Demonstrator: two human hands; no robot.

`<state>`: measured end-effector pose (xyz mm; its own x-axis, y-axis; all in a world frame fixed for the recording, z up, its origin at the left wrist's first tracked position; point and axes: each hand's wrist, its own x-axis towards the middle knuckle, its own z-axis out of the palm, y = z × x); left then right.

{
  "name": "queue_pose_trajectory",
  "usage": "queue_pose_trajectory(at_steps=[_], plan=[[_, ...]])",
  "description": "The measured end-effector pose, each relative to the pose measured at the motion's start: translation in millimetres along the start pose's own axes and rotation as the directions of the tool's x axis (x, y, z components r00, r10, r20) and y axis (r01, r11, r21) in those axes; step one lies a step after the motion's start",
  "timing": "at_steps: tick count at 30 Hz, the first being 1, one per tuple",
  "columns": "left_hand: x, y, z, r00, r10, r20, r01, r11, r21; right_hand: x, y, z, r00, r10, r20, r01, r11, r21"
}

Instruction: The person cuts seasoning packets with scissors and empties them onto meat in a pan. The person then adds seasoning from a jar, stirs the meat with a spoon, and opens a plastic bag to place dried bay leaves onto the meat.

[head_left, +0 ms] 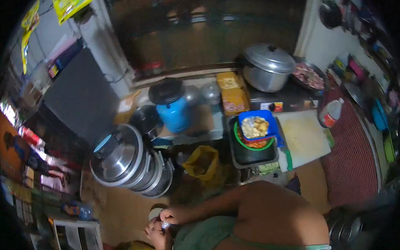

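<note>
My right hand (pixel 173 215) reaches in from the right, its fingers pinched together at a small whitish, shiny thing (pixel 165 225). Just below it, my left hand (pixel 155 234) has curled fingers around the same small thing. Both hands meet low in the view, in front of my green top (pixel 205 237). The small thing is mostly covered by fingers, and its kind cannot be made out. A pale round shape (pixel 154 212) shows partly behind the hands.
Stacked metal pots (pixel 139 167) stand left of a yellow plastic bag (pixel 201 162). Beyond are a blue container (pixel 173 114), a blue basket of peeled pieces (pixel 272 123) over a green one (pixel 252 148), a white cutting board (pixel 303 137), a bottle (pixel 331 113) and a large lidded pot (pixel 268 70).
</note>
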<state>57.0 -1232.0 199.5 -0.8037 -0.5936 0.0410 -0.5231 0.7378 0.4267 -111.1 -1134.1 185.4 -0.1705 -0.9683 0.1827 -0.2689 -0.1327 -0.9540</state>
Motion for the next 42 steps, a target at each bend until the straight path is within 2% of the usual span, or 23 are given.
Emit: queue_pose_trajectory(at_steps=[1,2,3,5,7,8,9,10,11,12,13,16,19,22,23,26,29,32,33,36,38,39,42], plan=[[-3,7,4,0.999,0.02,-0.047,-0.024,0.995,-0.094,-10,-1,1,0.998,0.028,-0.061,-0.033,0.995,-0.092],[-7,17,9,0.997,-0.073,-0.018,0.068,0.973,-0.222,-20,-1,-2,0.991,0.052,-0.12,-0.074,0.98,-0.185],[-11,32,11,0.986,-0.166,0.012,0.16,0.926,-0.342,-31,-3,-9,0.992,-0.004,-0.13,-0.04,0.942,-0.332],[-10,-1,39,0.994,0.109,-0.004,-0.097,0.868,-0.487,-51,-11,-21,0.991,-0.113,-0.073,0.048,0.806,-0.589],[-10,-6,67,0.972,0.215,-0.091,-0.233,0.865,-0.445,-59,-76,-45,0.999,0.041,0.033,-0.013,0.803,-0.596],[-10,7,64,0.972,0.196,-0.13,-0.229,0.916,-0.329,-64,-89,-52,0.987,0.112,0.116,-0.026,0.82,-0.571],[-5,35,39,0.967,0.256,0.016,-0.234,0.904,-0.357,-71,-102,-57,0.964,0.181,0.196,-0.045,0.835,-0.549],[-11,66,11,0.977,0.186,0.106,-0.129,0.907,-0.402,-74,-66,-51,0.95,0.098,0.296,0.09,0.822,-0.562],[-11,52,50,0.966,0.255,0.046,-0.187,0.808,-0.559,-77,-68,-51,0.971,0.069,0.231,0.053,0.872,-0.487],[-15,66,47,0.974,0.226,-0.004,-0.212,0.906,-0.367,-80,-70,-53,0.986,0.041,0.164,0.029,0.915,-0.403],[-16,78,39,0.985,0.161,0.064,-0.13,0.929,-0.346,-82,-50,-52,0.993,-0.026,0.111,0.064,0.932,-0.356],[-9,108,30,0.983,0.018,0.181,0.027,0.97,-0.244,-87,-21,-78,0.974,-0.19,0.125,0.227,0.841,-0.491],[-37,153,42,0.995,0.009,-0.098,-0.023,0.989,-0.143,-116,-36,-95,0.935,-0.307,0.178,0.351,0.72,-0.598],[-50,219,22,0.968,-0.182,0.173,0.199,0.976,-0.087,-150,-23,-115,0.889,-0.423,0.179,0.445,0.697,-0.563],[-52,218,61,0.986,-0.122,0.111,0.129,0.99,-0.059,-163,-16,-127,0.882,-0.437,0.176,0.457,0.701,-0.547],[-62,275,92,0.98,-0.195,-0.042,0.184,0.966,-0.181,-204,-2,-165,0.889,-0.422,0.181,0.45,0.725,-0.522],[-67,299,112,0.996,-0.065,-0.054,0.04,0.924,-0.379,-237,4,-186,0.857,-0.509,0.082,0.481,0.731,-0.483],[-71,335,92,0.999,0.031,-0.043,-0.045,0.92,-0.389,-257,-3,-201,0.846,-0.53,0.066,0.511,0.768,-0.386],[-73,334,93,0.996,0.092,0.011,-0.081,0.922,-0.378,-264,0,-201,0.844,-0.533,0.056,0.512,0.77,-0.381],[-81,331,109,0.987,0.147,0.061,-0.12,0.94,-0.321,-287,9,-200,0.858,-0.51,0.06,0.486,0.768,-0.416],[-83,359,93,0.972,0.232,-0.042,-0.233,0.913,-0.334,-304,-1,-205,0.909,-0.414,0.049,0.401,0.837,-0.371],[-84,354,110,0.962,0.26,-0.083,-0.273,0.912,-0.306,-310,-6,-209,0.928,-0.369,0.056,0.365,0.863,-0.349],[-89,354,139,0.952,0.28,-0.121,-0.303,0.836,-0.457,-332,-11,-210,0.959,-0.281,-0.044,0.259,0.926,-0.274]])
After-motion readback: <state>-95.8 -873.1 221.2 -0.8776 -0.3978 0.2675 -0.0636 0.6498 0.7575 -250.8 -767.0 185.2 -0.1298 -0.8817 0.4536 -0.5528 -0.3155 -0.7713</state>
